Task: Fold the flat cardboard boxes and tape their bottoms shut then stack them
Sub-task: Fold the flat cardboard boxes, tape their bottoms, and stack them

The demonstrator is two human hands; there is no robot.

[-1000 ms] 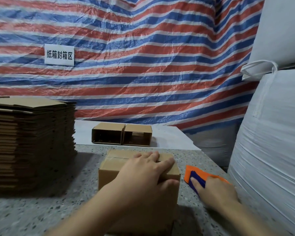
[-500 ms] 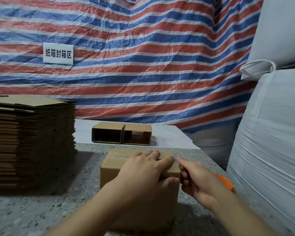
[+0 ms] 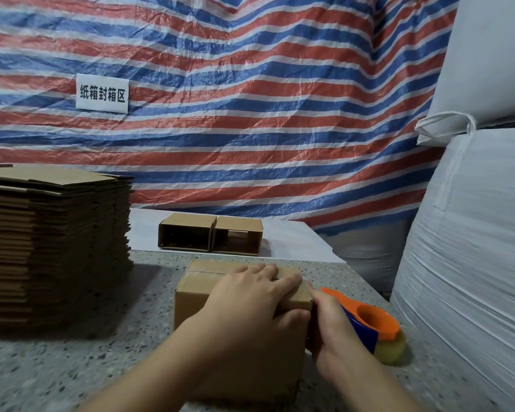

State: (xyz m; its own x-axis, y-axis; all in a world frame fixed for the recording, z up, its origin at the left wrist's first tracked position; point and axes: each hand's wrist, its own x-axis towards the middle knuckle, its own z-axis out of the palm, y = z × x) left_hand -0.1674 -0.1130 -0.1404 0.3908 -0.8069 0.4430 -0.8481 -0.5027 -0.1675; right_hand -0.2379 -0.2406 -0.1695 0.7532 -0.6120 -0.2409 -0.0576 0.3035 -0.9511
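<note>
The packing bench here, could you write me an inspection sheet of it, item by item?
Surface: speckled stone bench, white table behind it.
Job's things: folded cardboard box in front; stack of flat cardboard boxes at left; two finished boxes side by side, open ends facing the camera; orange tape dispenser.
Clutter: nothing seen.
Hands: left hand flat on the box top; right hand holds the dispenser against the box's right edge.
Cables: nothing seen.
Surroundings: striped tarp with a white sign; white bulk bags at right.

You are facing a red, white and blue striped plastic tarp filling the upper frame, a white paper sign hanging upper left, and white woven bulk sacks standing at right.
</note>
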